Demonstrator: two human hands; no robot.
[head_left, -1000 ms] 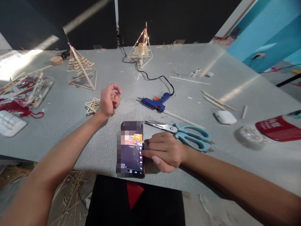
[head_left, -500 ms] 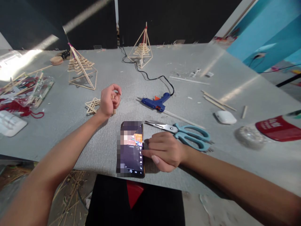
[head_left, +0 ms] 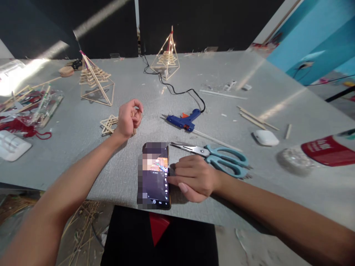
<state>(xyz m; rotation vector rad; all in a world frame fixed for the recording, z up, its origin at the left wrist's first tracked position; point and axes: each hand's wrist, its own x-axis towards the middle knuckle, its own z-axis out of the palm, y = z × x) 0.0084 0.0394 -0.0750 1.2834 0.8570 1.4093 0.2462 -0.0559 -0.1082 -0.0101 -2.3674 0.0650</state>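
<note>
A phone [head_left: 156, 184] lies face up near the table's front edge, its screen lit and partly blurred. The stretched index finger of my right hand [head_left: 195, 177] touches its right edge; the other fingers are curled, with nothing seen in them. Just beyond that hand lie scissors with light-blue handles [head_left: 226, 150]. My left hand [head_left: 129, 117] rests on the table with loosely curled fingers, partly covering a star-shaped frame of thin wooden sticks [head_left: 109, 123]. No held object shows in it. A blue glue gun [head_left: 184, 120] lies on its side between the hands, farther back.
Two stick pyramids stand behind, one at left [head_left: 97, 79] and one at centre back [head_left: 168, 61]. A black cord [head_left: 177, 91] runs from the glue gun. At right are loose sticks [head_left: 256, 120], a white case [head_left: 266, 137] and a red-labelled container [head_left: 327, 151]. Plastic bags [head_left: 50, 105] lie at left.
Small points of light now glow on the centre-back pyramid. The picture on the phone screen has changed. Both hands stay where they were.
</note>
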